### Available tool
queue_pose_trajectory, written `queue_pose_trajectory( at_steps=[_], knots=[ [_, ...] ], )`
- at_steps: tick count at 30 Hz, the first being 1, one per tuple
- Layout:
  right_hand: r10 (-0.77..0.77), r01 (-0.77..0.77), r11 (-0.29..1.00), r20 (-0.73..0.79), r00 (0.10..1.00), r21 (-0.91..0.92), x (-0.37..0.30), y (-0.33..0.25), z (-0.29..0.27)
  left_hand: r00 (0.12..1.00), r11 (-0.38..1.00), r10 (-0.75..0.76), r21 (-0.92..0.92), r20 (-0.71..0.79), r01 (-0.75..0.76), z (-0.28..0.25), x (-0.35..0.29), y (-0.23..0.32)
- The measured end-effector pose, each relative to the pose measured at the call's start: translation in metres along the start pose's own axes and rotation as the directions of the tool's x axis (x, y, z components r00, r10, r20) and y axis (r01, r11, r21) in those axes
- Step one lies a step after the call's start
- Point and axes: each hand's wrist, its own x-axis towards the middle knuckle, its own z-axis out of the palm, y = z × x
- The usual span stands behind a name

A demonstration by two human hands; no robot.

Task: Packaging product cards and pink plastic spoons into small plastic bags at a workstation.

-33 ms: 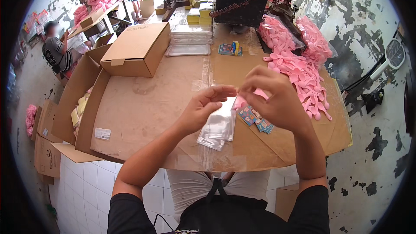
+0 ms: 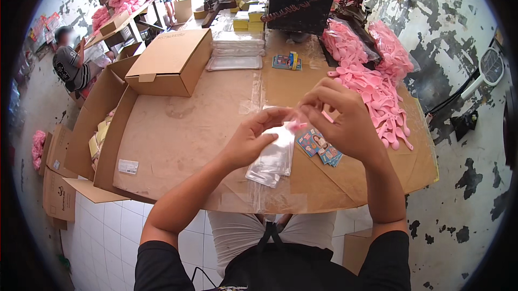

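Above the stack of clear plastic bags [image 2: 268, 167], my left hand [image 2: 257, 139] is half curled, its fingertips meeting those of my right hand. My right hand [image 2: 342, 121] is bent over with fingers pinched around a pink plastic spoon [image 2: 297, 126]; part of it shows below the fingers. Something see-through and blurred lies between the two sets of fingertips, too faint to name. Just under my right hand, several small printed blue cards [image 2: 324, 149] lie fanned out on the cardboard-covered table [image 2: 178, 145].
A heap of pink spoons [image 2: 377, 102] spreads at the right, with bagged spoons [image 2: 345, 43] behind. A closed carton [image 2: 170, 59] sits far left, near stacked clear packs [image 2: 234, 56] and a banded card bundle [image 2: 287, 60]. An open box [image 2: 102, 129] flanks the left edge. Another person [image 2: 70, 64] sits beyond.
My right hand has shifted slightly and its fingers have turned, so more of the pink spoon and the cards shows. My left thumb has moved a little away from its fingers.
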Motion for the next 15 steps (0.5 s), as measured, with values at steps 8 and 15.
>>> queue_pose_trajectory(
  at_steps=[8,15],
  knots=[
    [0.174,-0.176,0.982,0.035,0.984,0.074,0.001,0.003,0.010,0.984,0.962,0.175,0.214,-0.023,-0.166,0.016,-0.003,0.019],
    [-0.298,0.199,0.894,-0.201,0.933,-0.402,0.001,0.014,0.033,0.986,0.972,0.104,0.223,-0.133,-0.072,0.016,-0.004,0.025]
  ],
)
